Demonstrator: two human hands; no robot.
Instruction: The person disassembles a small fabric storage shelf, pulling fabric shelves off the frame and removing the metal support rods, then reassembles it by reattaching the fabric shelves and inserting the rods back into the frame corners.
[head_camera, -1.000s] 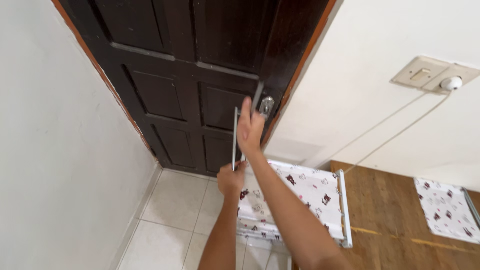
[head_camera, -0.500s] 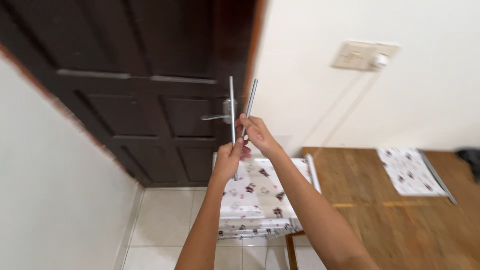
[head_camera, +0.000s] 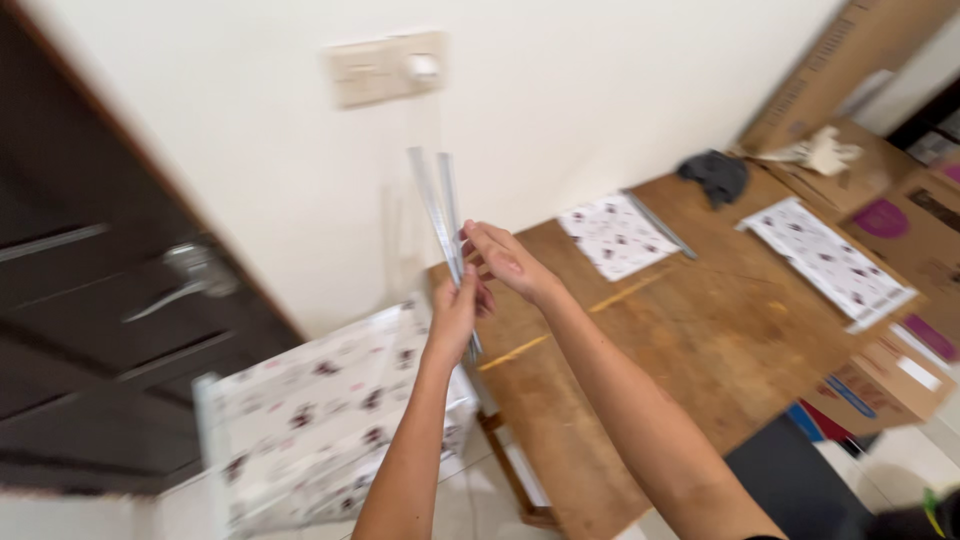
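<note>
Head view: left hand and right hand, both closed on two thin silver metal rods, have carried them from the dark wooden door to above the brown wooden table.

We see even, soft indoor light, bright on the cream wall. Motion blur smears everything: worst left of the wall, on the dark door and its handle. The thin metal rods before the wall streak. Shadows stay faint; no glare.
</note>
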